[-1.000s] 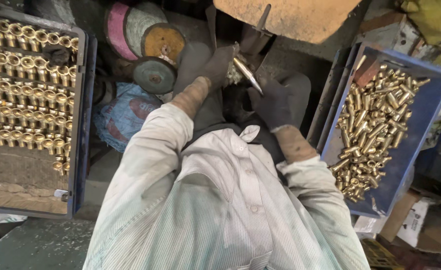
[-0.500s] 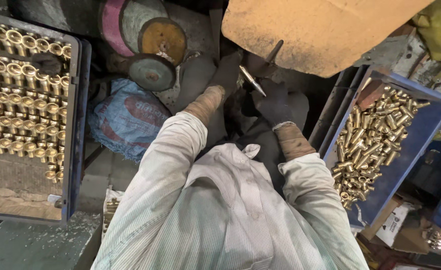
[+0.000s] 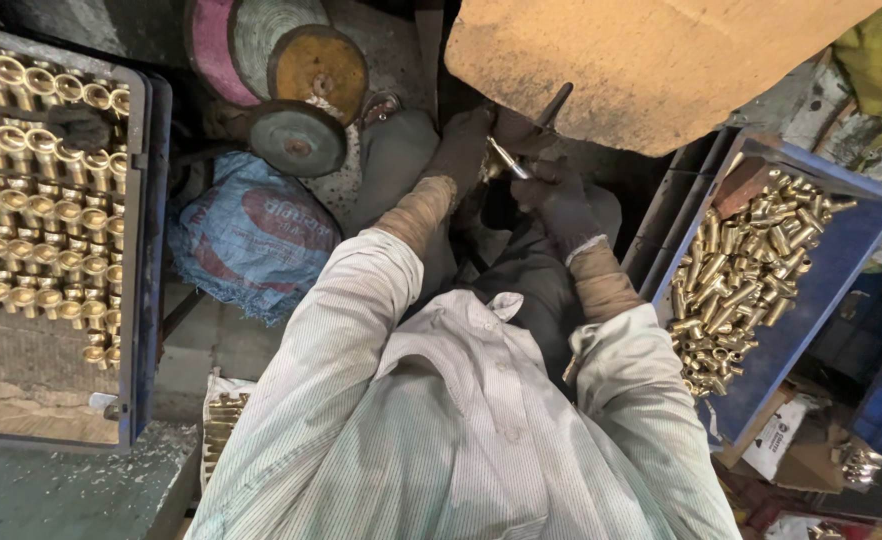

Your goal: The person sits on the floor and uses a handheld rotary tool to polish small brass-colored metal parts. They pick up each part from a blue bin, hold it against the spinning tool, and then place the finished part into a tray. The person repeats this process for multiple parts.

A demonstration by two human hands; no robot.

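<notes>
Both my hands wear dark, dirty gloves and meet just under a large orange-brown cover [image 3: 651,60]. My left hand [image 3: 461,150] and my right hand [image 3: 556,195] together grip a shiny metal part [image 3: 506,158], a slim bright piece held between the fingertips. A thin dark rod [image 3: 553,105] rises beside it towards the cover. My sleeves are pale striped cloth, with tan wraps on both wrists.
A blue crate [image 3: 841,250] at my right holds several loose brass fittings [image 3: 741,270]. A dark tray [image 3: 146,250] at my left carries brass fittings [image 3: 31,200] set in rows. Worn round wheels [image 3: 296,80] and a blue sack [image 3: 251,235] lie ahead on the floor.
The view has shifted down and left a little. My hands have lifted the metal part closer under the orange-brown cover and stay closed on it.
</notes>
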